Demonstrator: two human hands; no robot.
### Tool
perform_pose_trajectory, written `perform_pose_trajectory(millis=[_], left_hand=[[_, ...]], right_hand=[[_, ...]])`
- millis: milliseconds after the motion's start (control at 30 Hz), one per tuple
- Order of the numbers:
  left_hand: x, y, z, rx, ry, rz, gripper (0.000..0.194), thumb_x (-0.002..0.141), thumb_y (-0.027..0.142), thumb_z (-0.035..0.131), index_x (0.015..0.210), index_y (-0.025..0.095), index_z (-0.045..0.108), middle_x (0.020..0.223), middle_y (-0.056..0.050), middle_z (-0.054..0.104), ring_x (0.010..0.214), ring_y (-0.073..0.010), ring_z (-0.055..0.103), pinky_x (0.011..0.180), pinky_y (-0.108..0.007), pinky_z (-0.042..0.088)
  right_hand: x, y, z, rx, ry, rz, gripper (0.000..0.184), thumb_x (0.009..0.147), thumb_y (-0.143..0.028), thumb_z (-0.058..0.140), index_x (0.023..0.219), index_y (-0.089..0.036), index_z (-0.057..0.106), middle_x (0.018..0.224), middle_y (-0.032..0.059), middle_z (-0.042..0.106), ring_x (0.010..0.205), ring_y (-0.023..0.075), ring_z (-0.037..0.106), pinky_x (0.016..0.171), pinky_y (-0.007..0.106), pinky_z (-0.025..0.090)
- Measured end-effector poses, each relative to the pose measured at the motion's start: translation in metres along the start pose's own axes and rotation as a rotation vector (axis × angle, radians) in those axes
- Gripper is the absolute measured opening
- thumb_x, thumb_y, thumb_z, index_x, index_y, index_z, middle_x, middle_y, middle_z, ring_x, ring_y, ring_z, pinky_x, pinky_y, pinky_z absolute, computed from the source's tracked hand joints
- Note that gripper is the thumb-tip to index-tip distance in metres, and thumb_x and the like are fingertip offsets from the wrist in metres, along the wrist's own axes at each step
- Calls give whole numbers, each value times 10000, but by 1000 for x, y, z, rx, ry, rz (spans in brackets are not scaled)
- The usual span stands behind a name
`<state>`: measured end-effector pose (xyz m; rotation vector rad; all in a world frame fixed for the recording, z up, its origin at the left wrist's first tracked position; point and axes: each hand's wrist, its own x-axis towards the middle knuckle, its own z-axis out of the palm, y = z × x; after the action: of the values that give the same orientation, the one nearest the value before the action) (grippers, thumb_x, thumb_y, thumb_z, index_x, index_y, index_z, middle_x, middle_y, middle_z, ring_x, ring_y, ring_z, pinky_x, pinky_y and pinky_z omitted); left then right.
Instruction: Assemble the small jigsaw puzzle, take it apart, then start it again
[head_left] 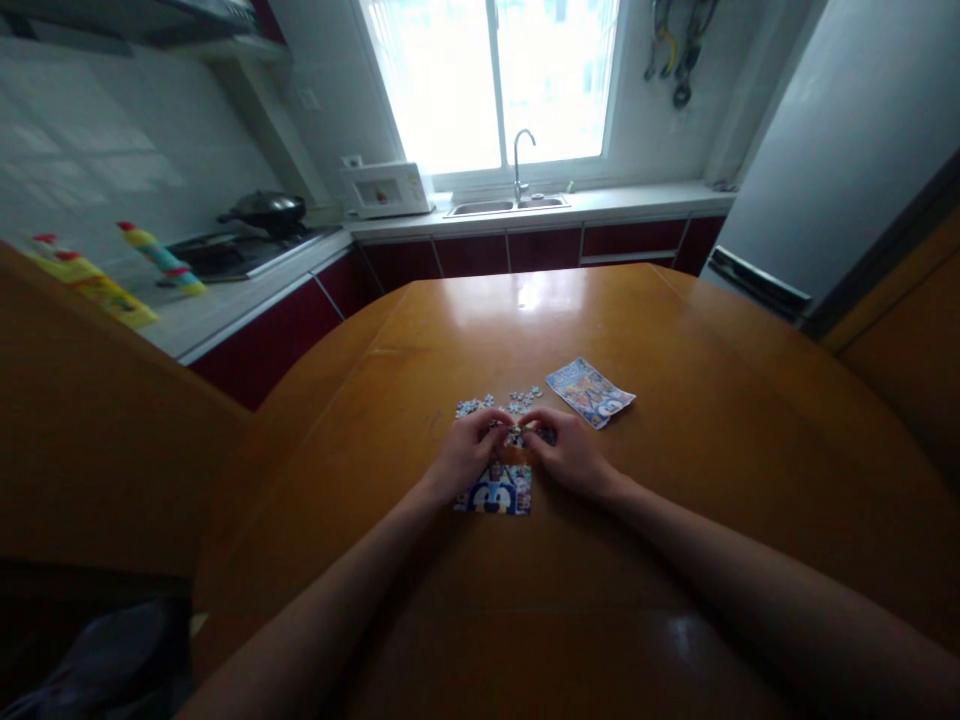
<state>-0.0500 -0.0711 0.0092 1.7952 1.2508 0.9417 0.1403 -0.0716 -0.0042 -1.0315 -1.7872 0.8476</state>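
My left hand (474, 447) and my right hand (564, 450) rest close together over the table, fingers curled and thumbs bent inward. A few jigsaw puzzle pieces (515, 437) show between the fingertips; which piece each hand grips is partly hidden. Just below lies a joined part of the puzzle (493, 495), showing a blue cartoon dog's face, its upper left partly covered by my left hand. Beyond the fingers are loose pieces (525, 400), with another small heap (472, 406) by my left knuckles. A printed picture sheet (590, 391) lies beyond my right hand.
Everything lies on a large polished wooden table (390, 400). Past its far edge runs a counter with a sink (484, 208), a faucet (518, 165) and a microwave (388, 189). A covered pan (266, 212) stands on the stove at left; a refrigerator (840, 140) is at right.
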Motion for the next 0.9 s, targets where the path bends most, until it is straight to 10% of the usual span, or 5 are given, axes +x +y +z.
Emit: perform_pose_trajectory(millis=[300, 900], left_hand=[[1, 3, -1, 141, 54, 107, 154, 913, 240, 574, 950, 209, 721, 933, -25, 745, 876, -187, 672, 824, -296, 513], [0, -4, 2, 61, 81, 68, 195, 885, 276, 617, 997, 199, 756, 894, -42, 764, 757, -175, 695, 679, -256, 533]], right_hand=[[-1, 1, -3, 51, -58, -25, 209, 859, -152, 601, 1037, -200, 700, 890, 25, 737, 813, 174, 676, 749, 284, 500], [2, 1, -1, 48, -11, 24, 90, 870, -179, 604, 897, -191, 689, 834, 35, 734, 783, 187, 676, 723, 292, 499]])
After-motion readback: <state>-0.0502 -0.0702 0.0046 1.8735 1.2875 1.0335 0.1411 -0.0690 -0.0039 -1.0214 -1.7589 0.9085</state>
